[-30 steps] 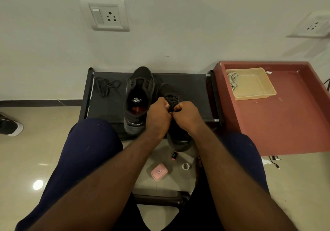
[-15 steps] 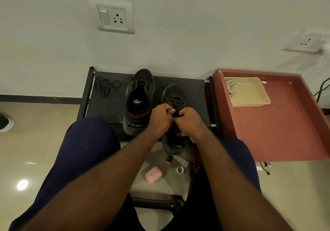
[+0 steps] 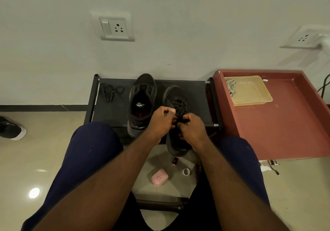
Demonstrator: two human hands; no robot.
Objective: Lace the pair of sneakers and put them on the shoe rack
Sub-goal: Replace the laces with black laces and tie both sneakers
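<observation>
Two black sneakers stand on the black shoe rack [image 3: 195, 95] against the wall. The left sneaker [image 3: 142, 104] has no lace and shows its insole. The right sneaker [image 3: 175, 96] carries a black lace [image 3: 179, 105] through its eyelets, its heel hanging over the rack's front edge. My left hand [image 3: 160, 121] pinches the lace at the shoe's left side. My right hand [image 3: 192, 129] grips the lace over the tongue, hiding the shoe's opening. A loose black lace [image 3: 109, 92] lies bunched on the rack's left end.
A red table [image 3: 285, 123] with a beige tray [image 3: 250, 91] stands right of the rack. On the floor between my knees lie a pink case [image 3: 159, 177], a small pink-and-black item [image 3: 174, 160] and a white ring [image 3: 186, 171]. Another shoe [image 3: 10, 129] sits far left.
Both hands stayed on the right sneaker's lace and parted slightly, showing more of the laced eyelets. The camera view shifted a little.
</observation>
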